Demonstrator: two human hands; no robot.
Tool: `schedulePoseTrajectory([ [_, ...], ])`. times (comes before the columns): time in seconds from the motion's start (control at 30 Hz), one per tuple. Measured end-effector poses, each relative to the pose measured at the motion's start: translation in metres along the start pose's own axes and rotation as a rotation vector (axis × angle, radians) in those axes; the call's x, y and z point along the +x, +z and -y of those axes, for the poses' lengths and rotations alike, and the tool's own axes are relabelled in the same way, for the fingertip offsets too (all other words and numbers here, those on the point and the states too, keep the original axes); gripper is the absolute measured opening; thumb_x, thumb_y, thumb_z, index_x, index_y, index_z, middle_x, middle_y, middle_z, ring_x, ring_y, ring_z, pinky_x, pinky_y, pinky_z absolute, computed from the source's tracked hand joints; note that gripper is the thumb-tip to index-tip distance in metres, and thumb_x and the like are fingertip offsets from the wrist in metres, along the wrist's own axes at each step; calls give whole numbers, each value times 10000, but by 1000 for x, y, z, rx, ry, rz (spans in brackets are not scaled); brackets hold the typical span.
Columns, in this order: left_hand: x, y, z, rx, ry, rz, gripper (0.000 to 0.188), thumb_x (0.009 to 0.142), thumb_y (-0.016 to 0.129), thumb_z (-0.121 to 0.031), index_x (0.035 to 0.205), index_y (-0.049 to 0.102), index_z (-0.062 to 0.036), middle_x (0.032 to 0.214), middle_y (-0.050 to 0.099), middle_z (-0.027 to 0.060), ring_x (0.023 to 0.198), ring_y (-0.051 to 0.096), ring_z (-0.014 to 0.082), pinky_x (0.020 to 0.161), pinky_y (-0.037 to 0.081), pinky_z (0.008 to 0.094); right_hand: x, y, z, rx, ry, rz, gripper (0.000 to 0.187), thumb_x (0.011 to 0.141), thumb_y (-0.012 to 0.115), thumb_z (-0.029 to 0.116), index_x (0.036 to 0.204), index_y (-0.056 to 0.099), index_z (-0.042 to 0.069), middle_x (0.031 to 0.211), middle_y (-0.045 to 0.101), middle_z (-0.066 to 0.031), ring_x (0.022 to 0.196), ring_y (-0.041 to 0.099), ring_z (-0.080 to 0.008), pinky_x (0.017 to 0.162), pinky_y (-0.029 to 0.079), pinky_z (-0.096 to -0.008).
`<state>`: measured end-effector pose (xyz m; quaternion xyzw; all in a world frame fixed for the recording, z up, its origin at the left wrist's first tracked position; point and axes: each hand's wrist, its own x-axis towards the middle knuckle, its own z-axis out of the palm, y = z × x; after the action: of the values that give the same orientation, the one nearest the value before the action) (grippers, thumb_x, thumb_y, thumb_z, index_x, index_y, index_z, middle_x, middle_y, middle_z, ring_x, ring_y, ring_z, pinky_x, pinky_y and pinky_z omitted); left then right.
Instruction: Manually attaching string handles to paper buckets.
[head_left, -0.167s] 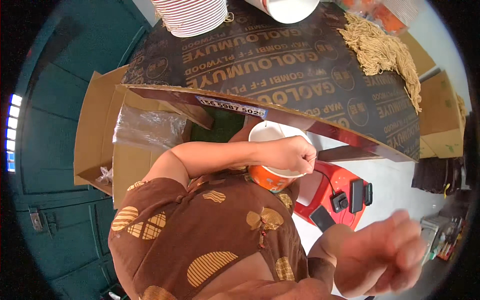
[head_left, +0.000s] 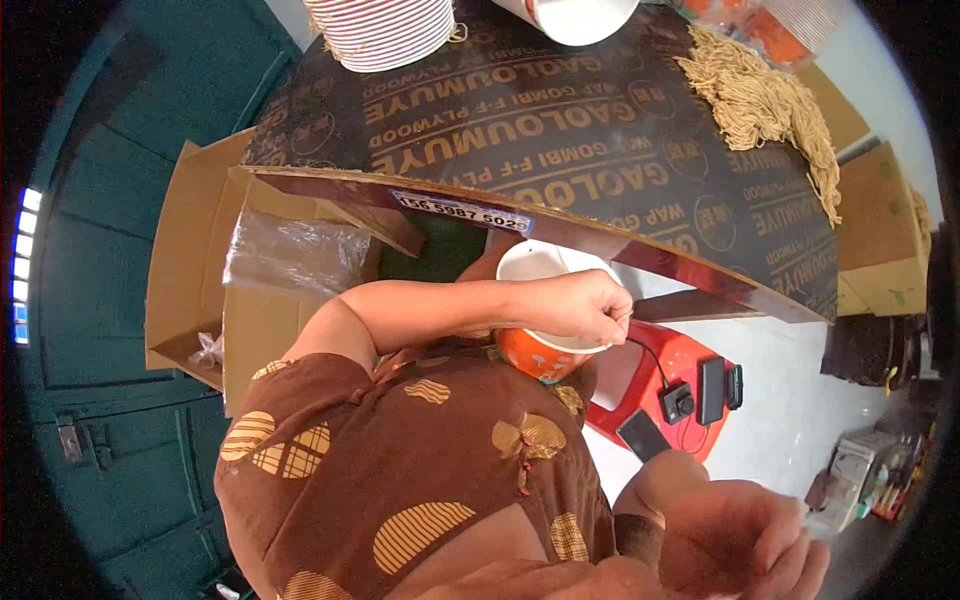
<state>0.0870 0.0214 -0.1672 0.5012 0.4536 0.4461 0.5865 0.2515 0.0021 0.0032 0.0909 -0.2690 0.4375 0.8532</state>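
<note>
Head view, nearest first: I find the right hand [head_left: 745,540] low at the right, well apart from the bucket [head_left: 540,360]. Its fingers are half curled and partly hidden; I cannot tell whether its grip has hold of anything.

Beyond it lies the brown shirt [head_left: 450,455]. The bucket, orange outside and white within, sits between the shirt and the table [head_left: 520,120], mouth up; I judge its long axis near upright, but lens bend leaves the exact tilt uncertain.

Governing relation: the left hand [head_left: 585,305] is clearly nearer, lying across the mouth with its knuckles at the right rim. Its grip is folded closed, thumb against fingers; I cannot confirm a hold on rim or thread. From the right hand, the bucket lies to the upper left.

Farther off: a red stool [head_left: 695,350] beside the bucket; on the table, tan string [head_left: 770,100] and a stack [head_left: 390,30].
</note>
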Motion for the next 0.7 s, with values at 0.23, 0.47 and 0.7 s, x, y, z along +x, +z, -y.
schedulePoseTrajectory([
  [0.23, 1, 0, -6, -42, -63, 27, 73, 786, 615, -52, 750, 622, 11, 693, 616, 34, 656, 570, 92, 609, 463, 261, 21, -45, 15, 278, 185, 494, 105, 903, 532, 23, 974, 520, 99, 1011, 499, 74, 946, 543, -75, 829, 352, -291],
  [0.47, 3, 0, -10, -2, -29, -8, 74, 788, 625, -48, 740, 622, 8, 697, 621, 36, 664, 565, 89, 614, 461, 263, 7, -27, 17, 364, 308, 436, 224, 895, 533, -45, 1037, 585, 119, 1209, 511, 102, 1146, 504, -61, 958, 345, -319],
  [0.7, 2, 0, -3, -21, -54, 52, 89, 859, 646, -78, 810, 580, -43, 741, 545, -47, 654, 486, 37, 588, 407, 212, 14, -42, 15, 309, -56, 521, 290, 886, 544, -39, 1140, 591, 93, 1261, 502, 19, 1174, 497, -61, 1086, 310, -326],
])
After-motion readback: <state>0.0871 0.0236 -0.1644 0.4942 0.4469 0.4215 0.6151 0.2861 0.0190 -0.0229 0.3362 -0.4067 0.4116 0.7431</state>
